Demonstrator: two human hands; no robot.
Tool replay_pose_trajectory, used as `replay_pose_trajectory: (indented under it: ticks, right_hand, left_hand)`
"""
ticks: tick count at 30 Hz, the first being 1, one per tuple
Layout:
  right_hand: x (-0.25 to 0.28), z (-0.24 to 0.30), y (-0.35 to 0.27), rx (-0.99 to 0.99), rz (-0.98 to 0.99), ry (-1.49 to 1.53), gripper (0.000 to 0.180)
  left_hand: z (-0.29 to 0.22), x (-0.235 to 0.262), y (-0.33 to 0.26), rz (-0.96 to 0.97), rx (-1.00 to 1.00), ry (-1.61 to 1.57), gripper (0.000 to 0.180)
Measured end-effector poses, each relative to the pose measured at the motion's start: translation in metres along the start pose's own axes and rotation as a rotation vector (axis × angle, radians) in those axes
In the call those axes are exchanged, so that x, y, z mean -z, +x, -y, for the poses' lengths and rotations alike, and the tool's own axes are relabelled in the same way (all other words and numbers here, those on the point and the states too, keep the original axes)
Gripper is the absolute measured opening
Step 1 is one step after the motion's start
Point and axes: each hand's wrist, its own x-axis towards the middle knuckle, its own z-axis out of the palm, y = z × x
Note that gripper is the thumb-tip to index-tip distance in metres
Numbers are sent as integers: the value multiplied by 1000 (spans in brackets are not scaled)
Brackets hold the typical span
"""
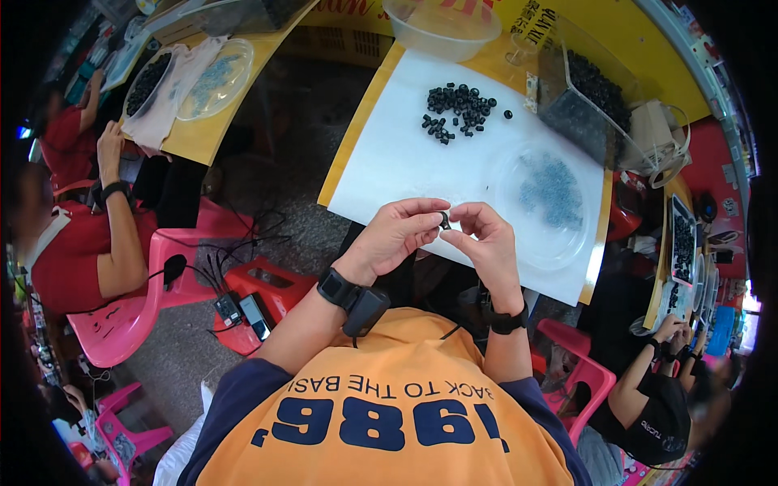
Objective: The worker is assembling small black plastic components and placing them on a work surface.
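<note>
My left hand (395, 236) and my right hand (491, 245) meet above the near edge of the white-covered table. Between their fingertips is a small black round part (444, 219), pinched from both sides. The fingers cover much of it, so its full shape is hidden. Farther off on the white sheet (377, 166) lies a loose pile of small black parts (460, 104), similar in colour and size. To the right of my hands sits a clear round plate (559, 263), with many tiny bluish translucent pieces (551, 190) spread in it.
A clear bin (571, 105) of black parts stands at the table's right back, and a translucent bowl (442, 32) at the far edge. Co-workers sit left and right. A pink chair (182, 263) and a red stool (263, 283) with devices and cables are on my left.
</note>
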Motion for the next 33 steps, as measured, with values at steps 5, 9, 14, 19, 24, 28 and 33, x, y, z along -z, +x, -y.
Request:
replay_pose_trajectory:
  ticks: [5,9,14,19,24,28,33]
  right_hand:
    - [11,-8,0,79,127,-6,36]
    - [15,-18,-3,50,193,81,38]
    - [13,-15,-10,37,179,92,36]
    - [9,-20,-17,164,129,16,36]
    - [2,-16,-22,193,74,-120,36]
    - [-1,-15,-20,185,91,-117,35]
    - [-2,-14,-20,137,155,-38,36]
  left_hand:
    - [9,8,2,60,121,-104,35]
    - [14,7,1,65,155,-121,36]
    - [12,3,-2,33,140,-45,36]
    - [6,2,-7,38,167,30,39]
    - [-1,0,-9,42,222,48,40]
    - [-6,4,-10,40,209,89,41]
    - [-6,8,-10,33,209,97,45]
